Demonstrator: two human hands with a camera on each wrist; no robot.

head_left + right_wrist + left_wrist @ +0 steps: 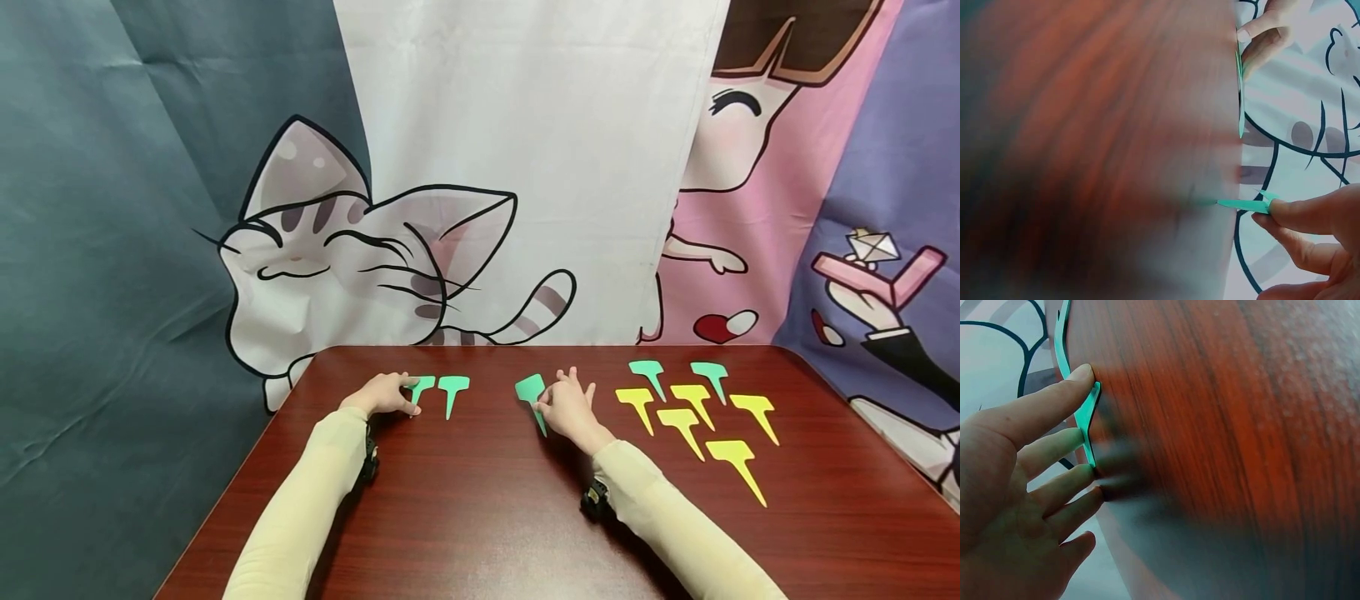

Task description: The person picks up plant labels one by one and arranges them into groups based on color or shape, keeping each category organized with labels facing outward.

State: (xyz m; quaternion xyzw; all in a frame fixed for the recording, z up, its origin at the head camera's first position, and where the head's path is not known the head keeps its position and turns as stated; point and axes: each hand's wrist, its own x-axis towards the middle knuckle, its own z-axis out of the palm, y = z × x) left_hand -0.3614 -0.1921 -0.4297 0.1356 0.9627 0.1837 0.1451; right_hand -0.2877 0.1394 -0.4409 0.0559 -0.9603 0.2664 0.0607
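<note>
My right hand point(568, 408) pinches a green T-shaped plant label point(531, 388) between thumb and index finger, its other fingers spread. In the right wrist view that label point(1244, 205) is held above the table, stem pointing away from the fingertips. At the left, my left hand point(384, 394) reaches over a green plant label point(423, 383) lying on the table. Its fairly straight thumb and fingers touch this label point(1087, 422) in the left wrist view. Another green label point(453, 386) lies just to its right.
Two green plant labels, one of them the far right one point(709, 372), lie on the right side of the brown table point(465, 517). Several yellow plant labels point(731, 452) lie around and in front of them. A printed cloth point(540, 125) hangs behind the table.
</note>
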